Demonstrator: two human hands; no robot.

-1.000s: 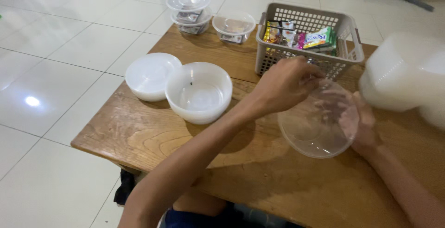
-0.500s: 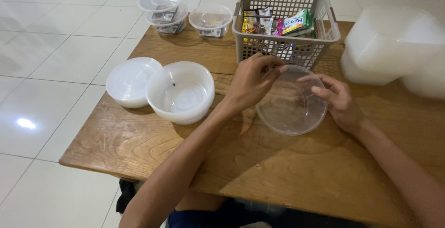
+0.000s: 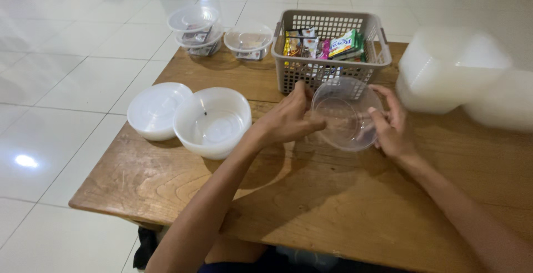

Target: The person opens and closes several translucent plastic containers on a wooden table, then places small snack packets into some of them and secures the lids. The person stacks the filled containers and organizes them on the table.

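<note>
Behind clear bowl (image 3: 345,119), basket (image 3: 331,67) of sachets (image 3: 325,44)

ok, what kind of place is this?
Probably a home room, with packing done at floor level: a low wooden table on glossy white floor tiles, a basket of snack sachets, stacked plastic bowls.

Open ground: the near half of the wooden table (image 3: 344,206) lies bare in front of both forearms, and a bare strip runs between the stack of white bowls (image 3: 212,120) and the grey basket (image 3: 329,48). Obstructions: the basket stands just behind the clear bowl (image 3: 345,115) held between the left hand (image 3: 286,120) and right hand (image 3: 391,126), closing the far side; the blurred stacks of white containers (image 3: 449,73) block the right, while the white bowls and the white lid (image 3: 157,109) beside them fill the left edge. Far left corner: lidded clear tubs (image 3: 194,26) and another (image 3: 248,41) crowd it.
</note>
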